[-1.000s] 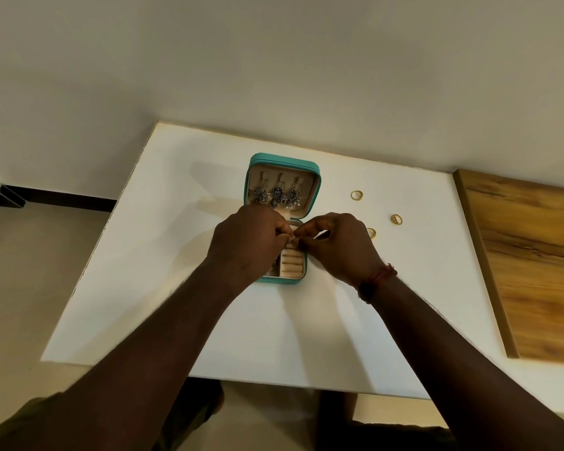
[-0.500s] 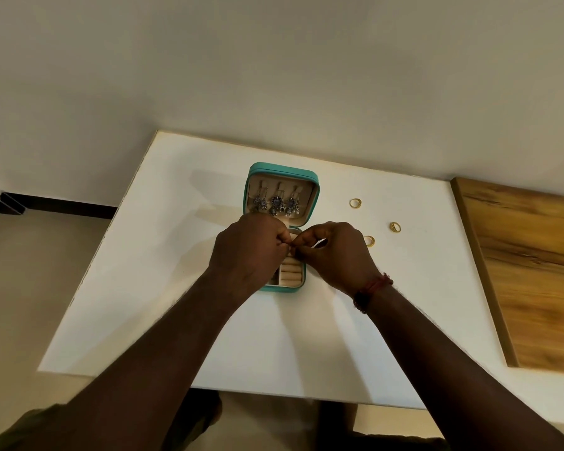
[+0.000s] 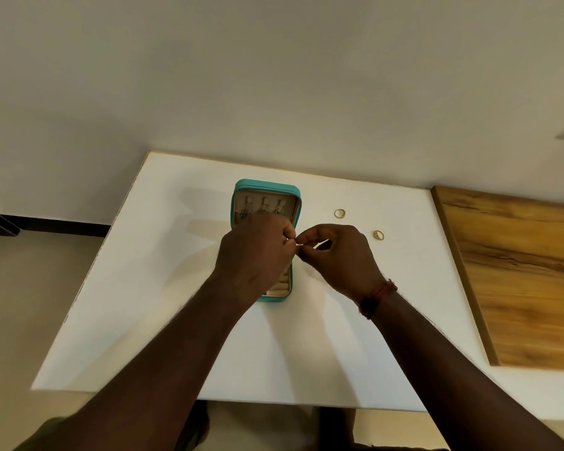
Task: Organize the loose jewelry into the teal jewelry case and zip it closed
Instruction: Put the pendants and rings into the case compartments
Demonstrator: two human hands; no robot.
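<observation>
Case: the teal jewelry case [image 3: 267, 190] lay open on the surface [image 3: 144, 288], beneath our hands.
Hands: our left hand [image 3: 258, 252] and right hand [image 3: 336, 252] together pinched a tiny piece [image 3: 296, 245] that we couldn't identify.
Rings: the far ring [image 3: 339, 213] and near ring [image 3: 378, 235] lay loose to the right of the case. We judged them light, hard and slippery, best pinched across the band.

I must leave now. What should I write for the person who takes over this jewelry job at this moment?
Hands: the left hand and right hand meet fingertip to fingertip above the teal case. They pinch a small piece, too small to identify.
Case: lies open on the white table.
Done: three earrings hang in the lid.
Loose on the table, right of the case: far gold ring and near gold ring.
Left to do: place the pinched piece, put both rings in, and zip the case closed.
</observation>
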